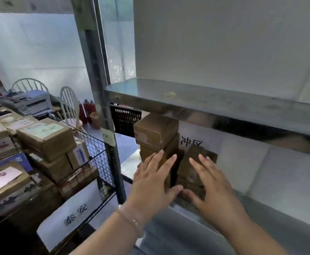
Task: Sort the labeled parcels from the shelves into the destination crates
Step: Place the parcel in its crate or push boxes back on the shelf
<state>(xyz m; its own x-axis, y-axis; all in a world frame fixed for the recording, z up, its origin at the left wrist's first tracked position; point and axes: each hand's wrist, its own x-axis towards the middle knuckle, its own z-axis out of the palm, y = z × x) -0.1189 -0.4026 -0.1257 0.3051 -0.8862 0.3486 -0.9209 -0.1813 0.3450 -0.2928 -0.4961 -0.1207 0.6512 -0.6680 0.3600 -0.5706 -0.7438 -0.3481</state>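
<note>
Brown cardboard parcels (156,130) stand stacked at the shelf (288,223) left edge. Left hand (150,183) and right hand (212,186): fingers (155,160) spread, straight.

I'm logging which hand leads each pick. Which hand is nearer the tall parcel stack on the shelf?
Left. The left hand spreads over the front of the tall parcel stack; the right hand is beside it, over the shorter stack.

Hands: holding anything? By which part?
Nothing held: left hand and right hand are open and flat at the stacked boxes on the lower shelf; whether they touch cannot be told.
</note>
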